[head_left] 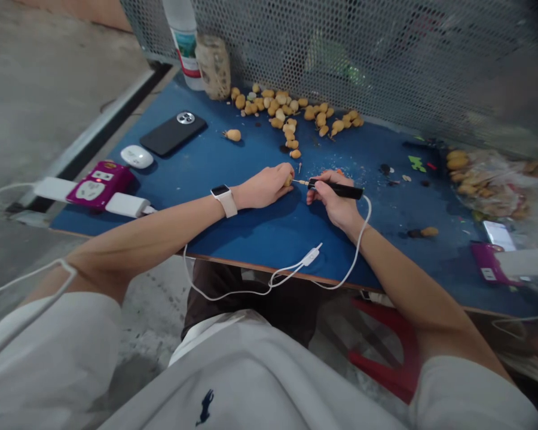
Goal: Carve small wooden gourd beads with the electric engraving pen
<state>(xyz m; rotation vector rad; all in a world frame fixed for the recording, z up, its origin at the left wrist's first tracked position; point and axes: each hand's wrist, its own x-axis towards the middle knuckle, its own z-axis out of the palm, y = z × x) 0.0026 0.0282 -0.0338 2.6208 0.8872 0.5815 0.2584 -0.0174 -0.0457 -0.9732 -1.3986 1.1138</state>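
Note:
My left hand [269,186] is closed round a small tan gourd [289,180] above the blue table, its fingers covering most of it. In my right hand [337,200] I grip a corded wood-burning pen [341,189] with a black handle and a thin metal tip. The tip points left and meets the gourd or comes very close to it; I cannot tell which. From the handle a white cord [367,215] loops down past the table's front edge to an inline switch [311,257]. Just beyond my hands lies a short row of gourds [291,136].
Several small gourds [273,107] are heaped along the perforated metal screen [269,48]. A bottle [186,45], a jar [214,67], a black phone [174,134], a white case [137,156] and a purple power adapter [99,185] stand left. At right is a plastic bag [497,185].

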